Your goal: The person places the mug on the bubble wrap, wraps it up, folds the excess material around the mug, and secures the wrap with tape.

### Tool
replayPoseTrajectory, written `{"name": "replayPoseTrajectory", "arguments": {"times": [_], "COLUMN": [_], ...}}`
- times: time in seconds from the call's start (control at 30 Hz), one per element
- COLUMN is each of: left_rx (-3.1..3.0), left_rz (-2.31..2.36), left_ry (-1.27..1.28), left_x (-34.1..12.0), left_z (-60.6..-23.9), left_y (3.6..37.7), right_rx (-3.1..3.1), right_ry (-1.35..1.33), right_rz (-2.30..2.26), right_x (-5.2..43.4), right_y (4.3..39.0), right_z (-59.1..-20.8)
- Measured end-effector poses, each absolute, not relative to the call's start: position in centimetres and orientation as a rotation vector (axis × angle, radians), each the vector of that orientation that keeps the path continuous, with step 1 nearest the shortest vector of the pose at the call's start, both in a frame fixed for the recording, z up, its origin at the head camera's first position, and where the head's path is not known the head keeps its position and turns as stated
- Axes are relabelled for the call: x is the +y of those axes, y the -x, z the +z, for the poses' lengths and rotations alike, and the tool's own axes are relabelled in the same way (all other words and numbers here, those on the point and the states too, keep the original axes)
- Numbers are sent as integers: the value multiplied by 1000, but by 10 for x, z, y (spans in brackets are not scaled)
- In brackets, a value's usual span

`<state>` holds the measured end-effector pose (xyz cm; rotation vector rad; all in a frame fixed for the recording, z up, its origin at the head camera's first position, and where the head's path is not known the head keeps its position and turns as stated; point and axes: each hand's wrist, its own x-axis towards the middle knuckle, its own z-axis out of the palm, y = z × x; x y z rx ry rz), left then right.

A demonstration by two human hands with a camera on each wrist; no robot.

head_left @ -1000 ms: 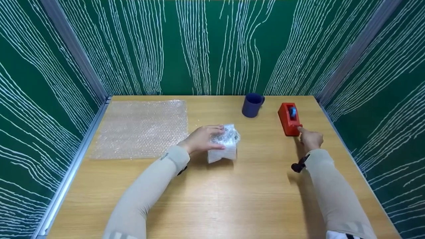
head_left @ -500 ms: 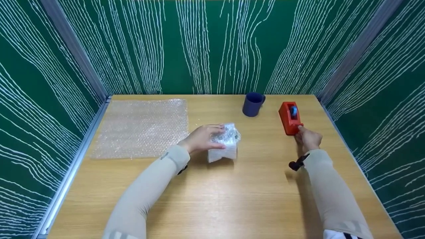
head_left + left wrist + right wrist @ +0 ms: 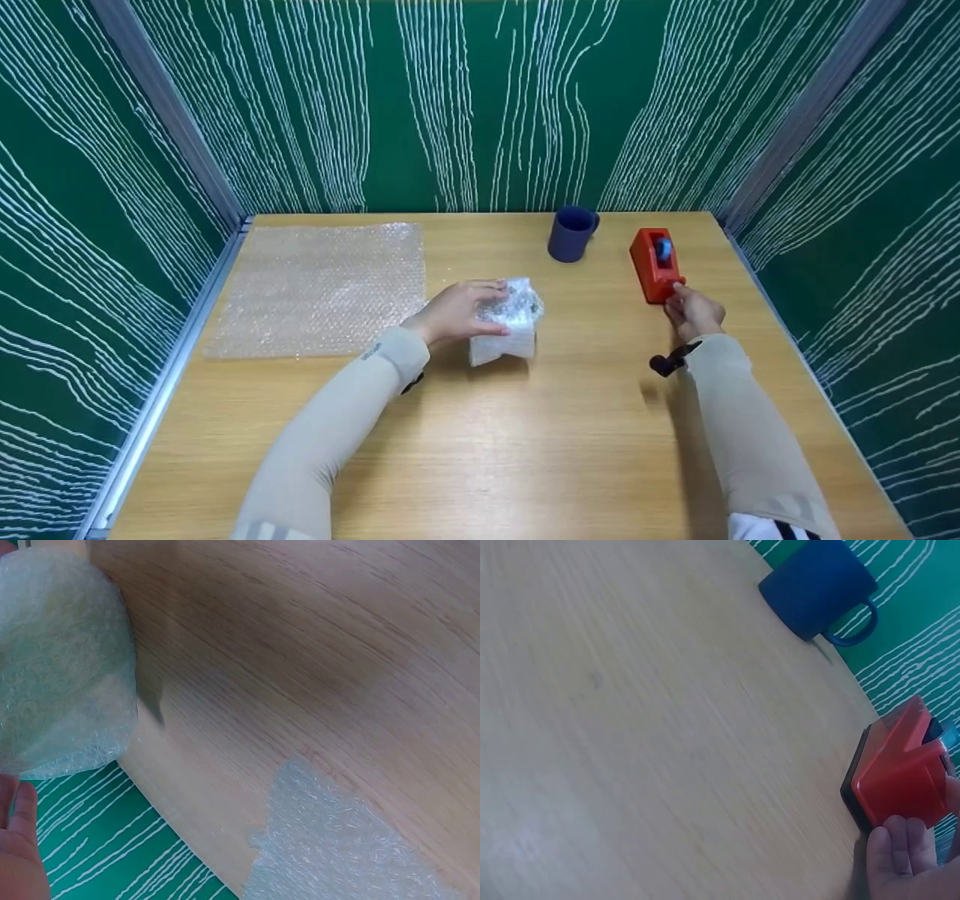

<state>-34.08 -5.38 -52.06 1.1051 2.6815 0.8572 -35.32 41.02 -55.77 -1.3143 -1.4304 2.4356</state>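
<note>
My left hand grips a small bundle wrapped in bubble wrap at the table's middle, fingers over its top and thumb at its near side. In the left wrist view the bundle fills the upper left, with a fingertip below it. My right hand is at the near end of a red tape dispenser, its fingers curled against that end. Whether any tape is pinched I cannot see. The dispenser stands flat on the table.
A dark blue mug stands left of the dispenser near the back edge, its handle pointing right. A flat bubble wrap sheet covers the table's back left. Green patterned walls enclose the wooden table on three sides.
My right hand has moved a little closer to the dispenser's near end, going from an extended index finger to curled fingers. The left hand and bundle have not moved.
</note>
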Motion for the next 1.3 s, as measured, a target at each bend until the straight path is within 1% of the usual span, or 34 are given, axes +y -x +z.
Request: {"name": "replayPoseTrajectory", "arguments": {"times": [0.47, 0.6, 0.73, 0.9, 1.07, 1.17, 1.3], "left_rx": [2662, 2676, 2678, 2671, 2670, 2668, 2662], "left_rz": [891, 885, 873, 875, 881, 883, 887], "left_ry": [-1062, -1066, -1086, -1080, -1056, -1052, -1043], "left_x": [-54, -54, -53, -54, -54, -54, -54], "left_z": [-518, -519, -519, -518, -518, -518, -519], "left_y": [341, 341, 341, 340, 339, 339, 338], "right_rx": [-1332, -1299, -1295, -1420, -1605, -1637, -1695], "right_ry": [1338, 1314, 1364, 1375, 1366, 1315, 1127], "right_rz": [2478, 2464, 2449, 2420, 2428, 2515, 2675], "right_x": [409, 407, 406, 407, 407, 402, 386], "right_y": [356, 356, 353, 350, 347, 344, 337], "right_z": [-553, -555, -561, -561, -551, -542, -527]}}
